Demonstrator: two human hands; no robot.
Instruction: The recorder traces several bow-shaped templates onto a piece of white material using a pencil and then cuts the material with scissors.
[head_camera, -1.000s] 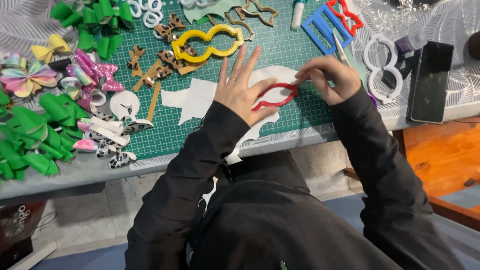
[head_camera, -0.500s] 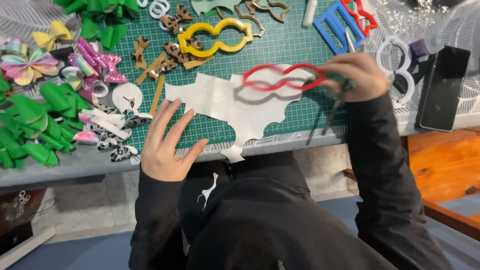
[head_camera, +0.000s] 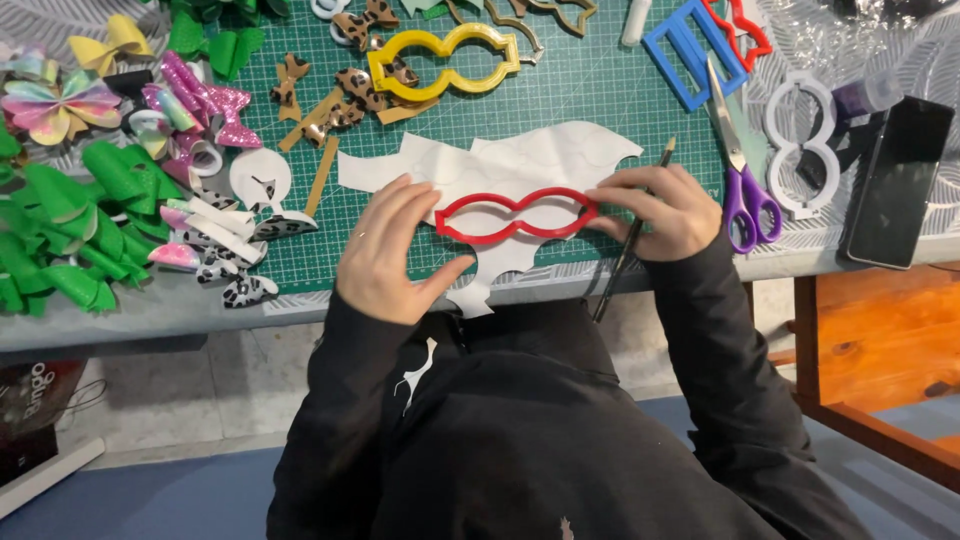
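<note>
The tabletop (head_camera: 150, 320) carries a green cutting mat (head_camera: 590, 100), and on the mat lies a white sheet (head_camera: 520, 160) already cut ragged along its edges; half a second ago the sheet lay bare under a lifted template, and now the red template (head_camera: 515, 215) has come back down flat on it, near the sheet's lower edge where uncut material remains. The left hand (head_camera: 385, 255), which a moment earlier rested spread on the near edge of the mat, has moved up and now pinches the left end of the red template between thumb and fingertips, pressing it onto the sheet. The right hand (head_camera: 655, 210), which had been carrying the template in the air above the mat, has come down with it and steadies the right end with its fingertips while a pencil (head_camera: 632, 235) stays tucked in its grip, tip pointing up and away from the template. With both ends pinned, the template looks placed for a fresh outline rather than still being shifted about. Around the work, green bows (head_camera: 60, 220) crowd the left side, a yellow template (head_camera: 445, 60) lies at the top of the mat, a blue frame (head_camera: 685, 50) and purple-handled scissors (head_camera: 740, 180) sit to the right, a white template (head_camera: 800, 140) beyond them, and a dark phone (head_camera: 895, 180) lies at the far right.
</note>
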